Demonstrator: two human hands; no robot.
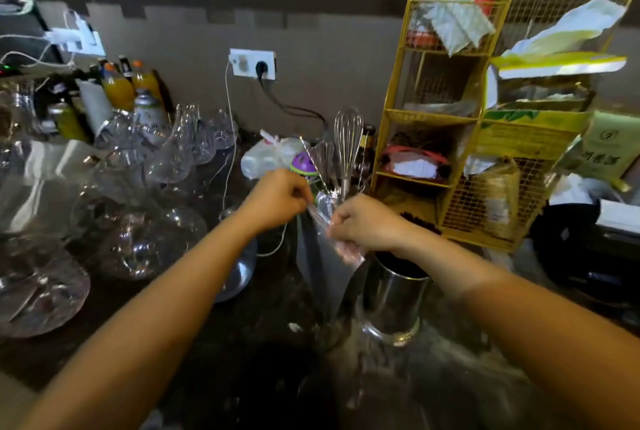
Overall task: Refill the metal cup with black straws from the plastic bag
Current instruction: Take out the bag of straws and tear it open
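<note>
A clear plastic bag (320,265) hangs upright over the dark counter, with a dark bundle showing inside it. My left hand (277,197) pinches the bag's top edge on the left. My right hand (367,221) grips the crumpled top on the right. Just right of the bag stands the shiny metal cup (393,305), with black straws (398,261) filling its mouth under my right wrist. Motion blur hides the bag's contents in detail.
Many upturned glasses (138,221) crowd the counter at left, with bottles (117,86) behind. A whisk (348,142) and utensils stand behind my hands. A yellow wire rack (446,118) full of packets rises at right. A white cable (230,138) drops from the wall socket.
</note>
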